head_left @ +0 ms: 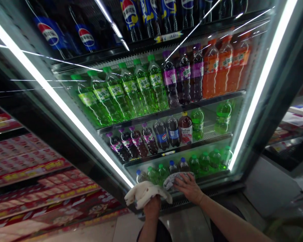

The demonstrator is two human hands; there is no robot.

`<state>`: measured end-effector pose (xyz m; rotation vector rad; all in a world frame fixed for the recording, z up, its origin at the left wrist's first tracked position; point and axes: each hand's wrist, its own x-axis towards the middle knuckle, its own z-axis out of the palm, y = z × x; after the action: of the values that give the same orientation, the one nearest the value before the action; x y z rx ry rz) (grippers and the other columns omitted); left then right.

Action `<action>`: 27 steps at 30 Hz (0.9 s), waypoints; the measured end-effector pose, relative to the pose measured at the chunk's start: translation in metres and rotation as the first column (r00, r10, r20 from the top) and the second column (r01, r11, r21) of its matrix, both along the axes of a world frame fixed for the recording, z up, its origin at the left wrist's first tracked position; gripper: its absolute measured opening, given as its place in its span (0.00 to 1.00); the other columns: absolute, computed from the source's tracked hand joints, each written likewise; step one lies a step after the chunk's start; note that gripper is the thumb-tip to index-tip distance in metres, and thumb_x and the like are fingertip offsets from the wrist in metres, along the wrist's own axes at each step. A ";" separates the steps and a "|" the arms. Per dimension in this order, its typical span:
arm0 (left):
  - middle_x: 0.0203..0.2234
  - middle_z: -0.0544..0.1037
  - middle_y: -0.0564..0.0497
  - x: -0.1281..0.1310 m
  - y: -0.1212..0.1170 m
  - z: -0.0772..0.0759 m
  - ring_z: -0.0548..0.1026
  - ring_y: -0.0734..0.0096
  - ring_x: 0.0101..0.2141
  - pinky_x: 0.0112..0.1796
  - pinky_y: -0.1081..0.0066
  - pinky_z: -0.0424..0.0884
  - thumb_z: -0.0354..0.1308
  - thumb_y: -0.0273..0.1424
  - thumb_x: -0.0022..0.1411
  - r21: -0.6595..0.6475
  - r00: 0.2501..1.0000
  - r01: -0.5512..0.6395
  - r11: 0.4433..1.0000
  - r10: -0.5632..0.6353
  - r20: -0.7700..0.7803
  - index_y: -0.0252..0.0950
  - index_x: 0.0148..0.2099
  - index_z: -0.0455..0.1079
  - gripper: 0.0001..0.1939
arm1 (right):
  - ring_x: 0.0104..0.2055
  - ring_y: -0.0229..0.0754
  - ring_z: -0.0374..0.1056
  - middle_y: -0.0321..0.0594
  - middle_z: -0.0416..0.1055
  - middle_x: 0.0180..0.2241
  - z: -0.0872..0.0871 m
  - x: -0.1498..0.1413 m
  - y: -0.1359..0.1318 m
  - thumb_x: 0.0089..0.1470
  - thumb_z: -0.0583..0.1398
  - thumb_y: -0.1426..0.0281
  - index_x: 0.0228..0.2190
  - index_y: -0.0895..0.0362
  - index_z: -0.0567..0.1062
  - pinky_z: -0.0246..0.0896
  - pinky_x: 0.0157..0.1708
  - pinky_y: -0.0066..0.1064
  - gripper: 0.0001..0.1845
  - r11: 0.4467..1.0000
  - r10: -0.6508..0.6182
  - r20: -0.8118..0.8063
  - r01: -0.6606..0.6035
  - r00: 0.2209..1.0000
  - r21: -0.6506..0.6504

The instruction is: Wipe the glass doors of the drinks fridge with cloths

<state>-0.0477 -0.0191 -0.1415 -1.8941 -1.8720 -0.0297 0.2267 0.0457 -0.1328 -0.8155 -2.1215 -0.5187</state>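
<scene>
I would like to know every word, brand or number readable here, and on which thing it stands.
"美年达": green soda bottles and orange soda bottles.
"百事可乐": cola bottle, upper left.
Too blurred to read: price tag, boxes at left.

Along the left of the frame you have store shelves stacked with red and pink packages. Bright white light strips slant down both sides, pale floor tiles show at bottom centre, and a grey cabinet stands lower right.
</scene>
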 end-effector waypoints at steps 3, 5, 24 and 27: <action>0.50 0.82 0.33 -0.004 0.001 -0.003 0.75 0.38 0.61 0.65 0.38 0.64 0.53 0.23 0.73 0.030 0.999 0.015 0.999 -0.014 -0.031 0.38 0.60 0.81 0.20 | 0.69 0.47 0.59 0.30 0.73 0.64 -0.002 -0.005 0.000 0.68 0.60 0.69 0.58 0.40 0.79 0.46 0.72 0.50 0.20 0.997 0.073 0.110 -0.072 0.991 -0.008; 0.49 0.83 0.34 -0.006 0.001 -0.002 0.76 0.38 0.59 0.64 0.38 0.65 0.54 0.23 0.71 0.009 0.999 0.022 1.000 -0.022 -0.025 0.38 0.58 0.81 0.20 | 0.69 0.46 0.60 0.29 0.72 0.64 -0.002 -0.005 0.002 0.68 0.60 0.69 0.57 0.41 0.79 0.48 0.71 0.48 0.19 0.996 0.086 0.124 -0.086 0.988 -0.008; 0.55 0.81 0.36 -0.003 -0.001 -0.019 0.75 0.42 0.62 0.65 0.41 0.66 0.59 0.22 0.69 0.050 0.993 0.040 0.998 -0.046 0.112 0.40 0.57 0.83 0.19 | 0.71 0.73 0.51 0.65 0.58 0.64 0.012 0.088 0.034 0.63 0.59 0.50 0.57 0.60 0.72 0.54 0.64 0.71 0.31 0.821 -0.571 -0.445 0.493 0.690 -0.289; 0.54 0.82 0.36 -0.003 0.000 -0.028 0.76 0.41 0.61 0.64 0.40 0.68 0.60 0.22 0.68 0.049 0.987 0.038 0.998 -0.045 0.154 0.41 0.56 0.83 0.18 | 0.71 0.75 0.51 0.71 0.55 0.67 -0.010 0.093 0.033 0.64 0.56 0.47 0.63 0.64 0.66 0.55 0.62 0.73 0.39 0.792 -0.610 -0.463 0.510 0.643 -0.336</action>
<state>-0.0510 -0.0191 -0.1691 -1.9487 -1.9143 -0.2384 0.3198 0.0790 -0.1431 -1.5515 -1.3506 -0.3418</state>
